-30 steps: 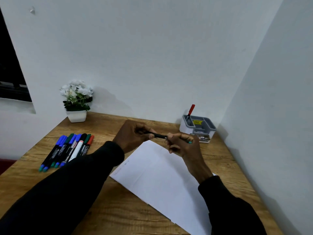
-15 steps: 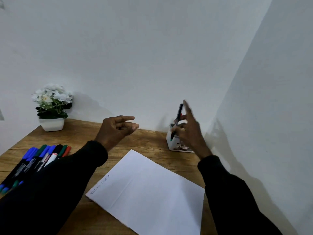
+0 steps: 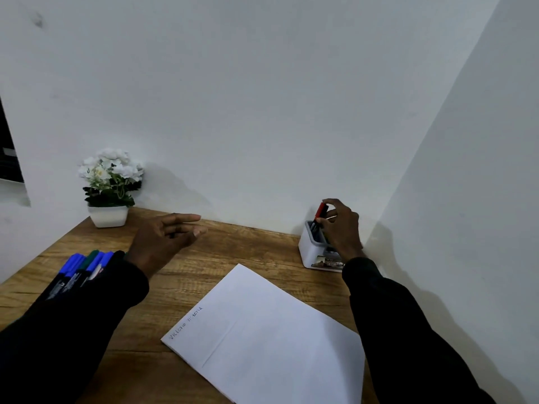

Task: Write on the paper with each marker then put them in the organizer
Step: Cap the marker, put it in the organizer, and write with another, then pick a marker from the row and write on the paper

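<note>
White walls point(image 3: 262, 97) meet in corner behind wooden desk point(image 3: 233, 246). Paper point(image 3: 271, 330) lies centre, faint writing along one edge hard to read. Left sleeve point(image 3: 73, 330) covers most of loose markers point(image 3: 84, 266). Left hand point(image 3: 163, 240) hovers, fingers straight, empty. Organizer point(image 3: 310, 253) in corner, partly behind right hand point(image 3: 341, 228), which pinches dark marker point(image 3: 324, 212) standing inside beside red-capped marker point(image 3: 319, 209).

A wooden table point(image 3: 248, 249) fills a corner between two white walls, the back wall point(image 3: 262, 97) and the right wall point(image 3: 481, 170). At the table's far left, against the back wall, stands a white pot point(image 3: 108, 216) of white flowers point(image 3: 112, 170) with dark green leaves. A dark window point(image 3: 8, 153) shows at the left edge. A faint smudge point(image 3: 38, 20) marks the back wall, high on the left.
</note>
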